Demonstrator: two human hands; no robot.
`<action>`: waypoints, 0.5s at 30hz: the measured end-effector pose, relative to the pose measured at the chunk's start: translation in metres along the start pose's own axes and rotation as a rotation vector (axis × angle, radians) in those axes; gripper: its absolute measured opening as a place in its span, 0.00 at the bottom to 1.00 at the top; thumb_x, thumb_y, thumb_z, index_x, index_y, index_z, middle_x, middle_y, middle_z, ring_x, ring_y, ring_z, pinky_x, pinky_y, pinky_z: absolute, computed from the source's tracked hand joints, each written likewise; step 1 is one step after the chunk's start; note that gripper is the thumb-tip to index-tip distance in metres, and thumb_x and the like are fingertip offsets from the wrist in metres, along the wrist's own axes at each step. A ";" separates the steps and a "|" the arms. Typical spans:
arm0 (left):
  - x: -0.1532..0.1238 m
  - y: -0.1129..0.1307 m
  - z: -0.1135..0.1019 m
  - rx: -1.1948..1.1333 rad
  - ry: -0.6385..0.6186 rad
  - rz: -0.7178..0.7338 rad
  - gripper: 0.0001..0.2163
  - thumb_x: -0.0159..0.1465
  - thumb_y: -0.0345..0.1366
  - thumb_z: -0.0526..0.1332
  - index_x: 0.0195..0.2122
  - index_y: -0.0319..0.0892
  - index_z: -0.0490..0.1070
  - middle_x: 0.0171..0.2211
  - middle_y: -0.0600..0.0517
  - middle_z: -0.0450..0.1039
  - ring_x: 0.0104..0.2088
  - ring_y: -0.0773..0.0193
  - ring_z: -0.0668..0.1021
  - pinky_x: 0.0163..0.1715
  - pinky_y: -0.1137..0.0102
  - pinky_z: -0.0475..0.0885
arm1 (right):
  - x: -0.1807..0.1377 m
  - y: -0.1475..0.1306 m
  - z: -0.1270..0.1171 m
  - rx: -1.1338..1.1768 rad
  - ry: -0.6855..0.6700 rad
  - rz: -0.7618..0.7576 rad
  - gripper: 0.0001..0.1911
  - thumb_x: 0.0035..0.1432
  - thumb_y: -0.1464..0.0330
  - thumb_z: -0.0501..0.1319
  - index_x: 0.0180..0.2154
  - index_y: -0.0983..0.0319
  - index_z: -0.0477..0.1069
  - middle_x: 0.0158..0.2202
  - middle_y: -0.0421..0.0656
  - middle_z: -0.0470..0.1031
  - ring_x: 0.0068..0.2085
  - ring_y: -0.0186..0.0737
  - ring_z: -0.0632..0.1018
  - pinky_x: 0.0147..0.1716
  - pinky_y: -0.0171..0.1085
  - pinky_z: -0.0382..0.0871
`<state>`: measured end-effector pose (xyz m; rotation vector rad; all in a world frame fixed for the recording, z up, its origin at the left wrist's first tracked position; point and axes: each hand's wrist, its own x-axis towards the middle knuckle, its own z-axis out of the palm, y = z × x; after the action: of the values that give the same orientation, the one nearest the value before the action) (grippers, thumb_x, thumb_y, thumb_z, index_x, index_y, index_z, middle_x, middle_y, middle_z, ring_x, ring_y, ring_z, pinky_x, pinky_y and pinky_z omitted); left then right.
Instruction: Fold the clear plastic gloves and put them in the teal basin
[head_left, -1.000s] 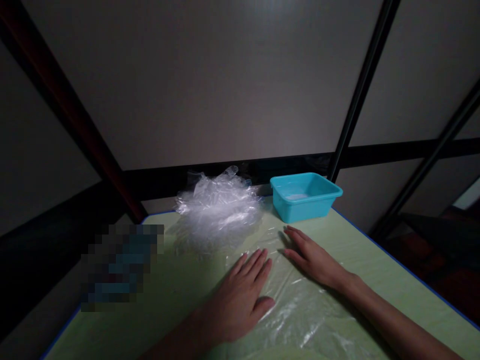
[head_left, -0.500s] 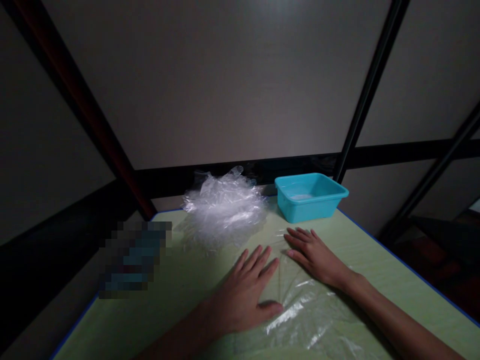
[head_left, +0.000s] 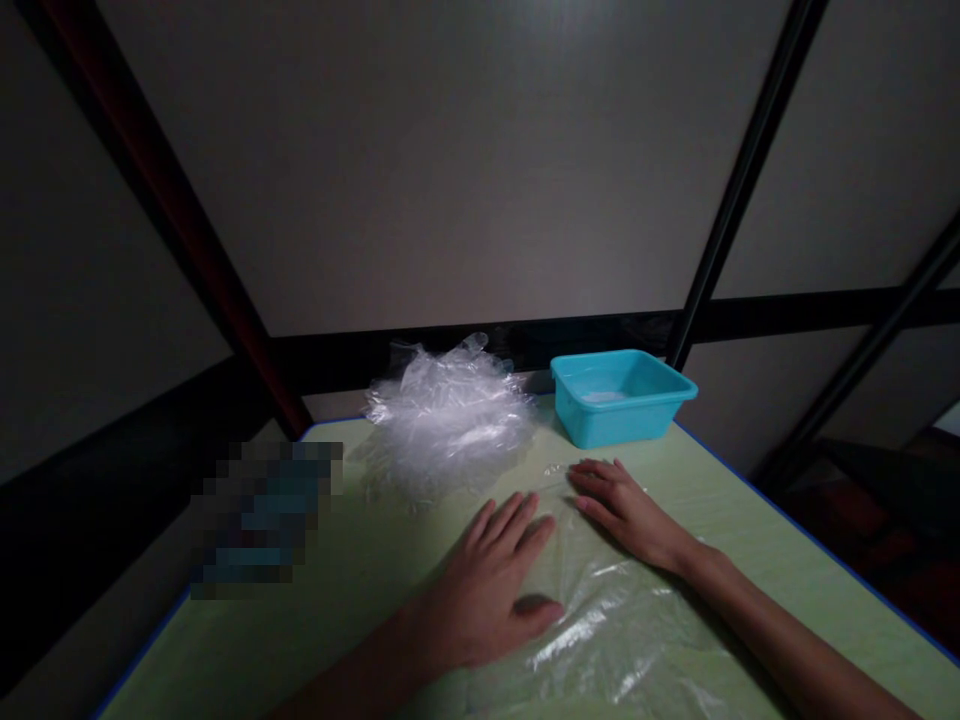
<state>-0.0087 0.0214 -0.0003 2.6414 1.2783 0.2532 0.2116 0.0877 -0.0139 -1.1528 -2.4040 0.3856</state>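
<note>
A thin, clear plastic film [head_left: 592, 620], its full outline hard to make out, lies spread on the table in front of me. My left hand [head_left: 487, 590] rests palm down along its left side, fingers stretched out and thumb apart. On its far right part lies my right hand [head_left: 626, 510], also palm down, with the fingers reaching left and slightly bent. Neither hand grips anything. Beyond my left hand sits a heap of crinkled clear plastic gloves [head_left: 454, 420], with finger-shaped tips showing at the top.
A turquoise plastic basin [head_left: 622, 425] stands at the back right, something pale inside it. Along the left edge lies a pixelated, unreadable object [head_left: 270, 520]. The pale green tabletop [head_left: 360, 550] has a blue edge and meets a panelled wall [head_left: 480, 200] behind.
My right hand's fingers have drawn slightly closer together and shifted a little on the film. My left hand stays nearly where it was.
</note>
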 end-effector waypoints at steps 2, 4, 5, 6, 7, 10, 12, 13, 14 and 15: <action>0.001 -0.001 0.002 -0.026 0.106 -0.030 0.27 0.57 0.40 0.58 0.57 0.42 0.53 0.61 0.46 0.47 0.60 0.55 0.51 0.58 0.58 0.46 | 0.001 -0.003 -0.003 0.051 0.033 -0.009 0.18 0.60 0.64 0.49 0.49 0.62 0.66 0.49 0.50 0.67 0.52 0.47 0.66 0.55 0.55 0.45; 0.003 -0.004 0.005 -0.074 0.232 -0.084 0.24 0.57 0.34 0.56 0.55 0.40 0.56 0.58 0.46 0.54 0.58 0.57 0.57 0.57 0.60 0.51 | 0.002 -0.005 -0.005 0.138 0.097 -0.001 0.17 0.60 0.65 0.49 0.47 0.62 0.67 0.47 0.50 0.67 0.50 0.46 0.67 0.54 0.52 0.51; 0.005 -0.006 0.007 -0.106 0.294 -0.113 0.22 0.57 0.32 0.55 0.54 0.40 0.57 0.57 0.45 0.57 0.56 0.58 0.59 0.56 0.61 0.54 | 0.003 -0.006 -0.006 0.191 0.138 0.007 0.16 0.60 0.65 0.49 0.46 0.63 0.68 0.47 0.49 0.68 0.49 0.45 0.68 0.52 0.49 0.55; 0.006 -0.008 0.008 -0.140 0.348 -0.143 0.22 0.56 0.30 0.54 0.53 0.39 0.57 0.55 0.45 0.59 0.55 0.58 0.62 0.55 0.62 0.56 | 0.003 -0.006 -0.007 0.245 0.183 0.013 0.15 0.60 0.65 0.50 0.44 0.63 0.69 0.45 0.49 0.68 0.47 0.44 0.69 0.50 0.47 0.59; 0.008 -0.009 0.010 -0.174 0.391 -0.171 0.22 0.56 0.29 0.54 0.53 0.39 0.57 0.54 0.45 0.61 0.54 0.58 0.63 0.54 0.62 0.58 | 0.004 -0.005 -0.008 0.294 0.232 0.017 0.14 0.59 0.65 0.51 0.42 0.63 0.70 0.44 0.49 0.69 0.46 0.44 0.70 0.48 0.45 0.62; 0.011 -0.013 0.010 -0.264 0.459 -0.239 0.23 0.53 0.27 0.54 0.52 0.41 0.57 0.51 0.45 0.63 0.52 0.57 0.66 0.52 0.61 0.60 | 0.005 -0.003 -0.007 0.399 0.369 0.003 0.08 0.55 0.66 0.56 0.34 0.62 0.71 0.37 0.46 0.73 0.41 0.43 0.73 0.43 0.43 0.65; 0.012 -0.012 0.007 -0.321 0.460 -0.256 0.23 0.52 0.26 0.55 0.51 0.42 0.58 0.50 0.46 0.64 0.51 0.57 0.66 0.51 0.61 0.61 | 0.005 -0.004 -0.006 0.467 0.401 -0.010 0.04 0.52 0.68 0.58 0.30 0.62 0.68 0.32 0.44 0.72 0.37 0.42 0.73 0.40 0.41 0.66; 0.011 -0.011 0.006 -0.351 0.453 -0.257 0.23 0.52 0.27 0.55 0.50 0.42 0.58 0.49 0.47 0.66 0.50 0.58 0.67 0.51 0.61 0.61 | 0.004 -0.005 -0.006 0.509 0.397 -0.014 0.03 0.51 0.68 0.58 0.29 0.61 0.66 0.30 0.43 0.71 0.35 0.40 0.73 0.38 0.40 0.67; 0.011 -0.010 0.004 -0.382 0.444 -0.255 0.22 0.51 0.27 0.56 0.49 0.43 0.58 0.47 0.48 0.67 0.48 0.58 0.68 0.50 0.62 0.62 | 0.003 -0.007 -0.006 0.555 0.378 -0.015 0.02 0.51 0.69 0.57 0.29 0.61 0.64 0.29 0.42 0.69 0.32 0.39 0.73 0.36 0.39 0.68; 0.010 -0.009 0.002 -0.410 0.433 -0.252 0.21 0.51 0.28 0.56 0.48 0.43 0.58 0.45 0.48 0.69 0.47 0.59 0.70 0.49 0.63 0.63 | 0.002 -0.009 -0.006 0.602 0.350 -0.012 0.02 0.52 0.69 0.55 0.30 0.61 0.62 0.28 0.41 0.68 0.31 0.38 0.72 0.33 0.38 0.69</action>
<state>-0.0087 0.0348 -0.0040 2.1197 1.4705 0.9718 0.2074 0.0843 -0.0038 -0.8428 -1.8064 0.7681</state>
